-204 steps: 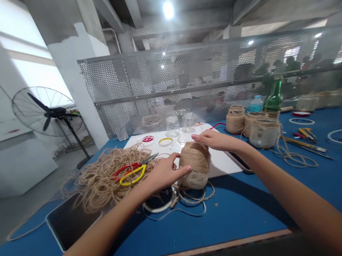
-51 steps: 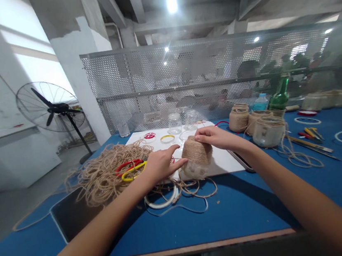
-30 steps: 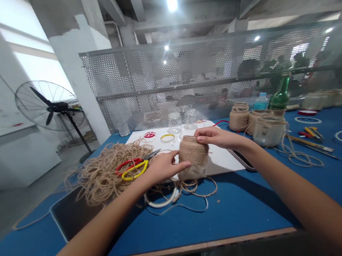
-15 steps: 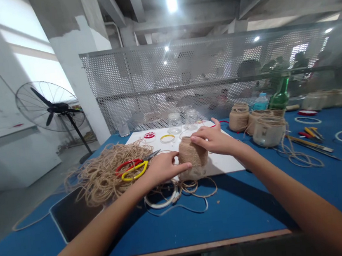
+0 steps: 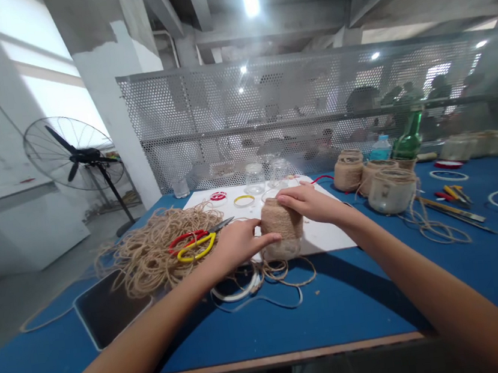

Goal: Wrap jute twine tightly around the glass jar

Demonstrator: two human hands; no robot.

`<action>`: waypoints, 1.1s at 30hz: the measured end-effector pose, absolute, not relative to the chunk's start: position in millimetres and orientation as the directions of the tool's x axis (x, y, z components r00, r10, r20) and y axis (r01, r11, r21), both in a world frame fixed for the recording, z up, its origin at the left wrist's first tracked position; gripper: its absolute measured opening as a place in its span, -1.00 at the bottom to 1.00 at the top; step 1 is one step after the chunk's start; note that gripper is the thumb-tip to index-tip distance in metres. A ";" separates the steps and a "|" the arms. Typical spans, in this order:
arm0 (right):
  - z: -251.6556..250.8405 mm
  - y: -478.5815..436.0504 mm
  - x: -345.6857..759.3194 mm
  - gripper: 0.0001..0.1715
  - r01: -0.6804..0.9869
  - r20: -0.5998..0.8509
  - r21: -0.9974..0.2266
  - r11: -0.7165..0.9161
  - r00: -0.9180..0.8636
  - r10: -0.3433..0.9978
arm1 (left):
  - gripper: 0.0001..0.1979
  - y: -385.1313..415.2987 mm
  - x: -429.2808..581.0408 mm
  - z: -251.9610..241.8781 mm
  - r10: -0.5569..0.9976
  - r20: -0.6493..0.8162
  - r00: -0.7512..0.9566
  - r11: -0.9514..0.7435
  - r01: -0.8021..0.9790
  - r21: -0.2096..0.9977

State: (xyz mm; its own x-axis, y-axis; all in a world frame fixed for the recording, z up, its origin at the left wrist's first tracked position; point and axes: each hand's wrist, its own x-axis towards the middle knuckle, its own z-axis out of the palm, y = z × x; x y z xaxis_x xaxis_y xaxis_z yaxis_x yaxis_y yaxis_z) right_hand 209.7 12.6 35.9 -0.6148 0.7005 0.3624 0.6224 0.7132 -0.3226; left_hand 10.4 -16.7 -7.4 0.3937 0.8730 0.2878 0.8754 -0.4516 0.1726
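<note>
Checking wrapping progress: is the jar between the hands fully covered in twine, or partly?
Partly. Twine covers the jar, gripped by the right hand, from the top down; bare glass shows along its bottom.

**Surface materials at a craft bench.**
The twine-wrapped jar [image 5: 282,222] is rough, fibrous matt jute over glass that shows bare at its base, and the loose twine heap [image 5: 149,259] is the same fibre. The scissors [image 5: 193,246] have glossy plastic handles. The table top [image 5: 358,300] is matt blue, the board [image 5: 323,238] smooth white, and the screen [image 5: 205,125] perforated metal.

We see a blue desk [image 5: 382,309] backed by a perforated metal screen [image 5: 312,112], a standing fan [image 5: 76,162] by a white concrete pillar [image 5: 116,106], bright windows [image 5: 30,68] left, one ceiling lamp [image 5: 251,3] overhead.
</note>
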 end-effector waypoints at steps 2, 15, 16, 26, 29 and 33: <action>36.1 13.6 210.8 -0.62 0.602 0.368 -0.325 0.730 -0.631 0.683 | -0.33 -17.5 11.3 -7.6 0.874 0.296 0.384 -0.446 0.877 0.177; 37.0 15.1 216.6 -0.67 0.580 0.356 -0.324 0.748 -0.658 0.664 | -0.30 -12.4 5.4 -9.9 0.882 0.278 0.382 -0.452 0.853 0.262; 36.6 15.5 217.0 -0.67 0.579 0.353 -0.327 0.747 -0.658 0.665 | -0.31 -11.7 4.9 -9.2 0.882 0.280 0.380 -0.451 0.853 0.262; 38.2 23.3 227.0 -0.67 0.444 0.376 -0.453 0.773 -0.691 0.617 | -0.33 -13.8 6.5 -7.1 0.862 0.341 0.375 -0.474 0.835 0.280; 38.0 23.3 227.9 -0.66 0.396 0.348 -0.523 0.755 -0.709 0.613 | -0.34 -14.5 6.9 -9.6 0.860 0.337 0.383 -0.479 0.834 0.274; 31.2 29.0 229.3 -0.65 0.317 0.329 -0.625 0.713 -0.722 0.609 | -0.38 -14.3 4.5 -9.4 0.853 0.331 0.404 -0.496 0.824 0.274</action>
State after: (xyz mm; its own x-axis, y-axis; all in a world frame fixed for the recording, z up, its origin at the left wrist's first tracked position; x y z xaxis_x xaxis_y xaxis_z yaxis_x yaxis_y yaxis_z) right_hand 229.3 29.0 31.2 -0.7217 0.6091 0.3287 0.3175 0.7133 -0.6248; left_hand 4.5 -14.3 -9.4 0.4038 0.8528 0.3311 0.8239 -0.4963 0.2736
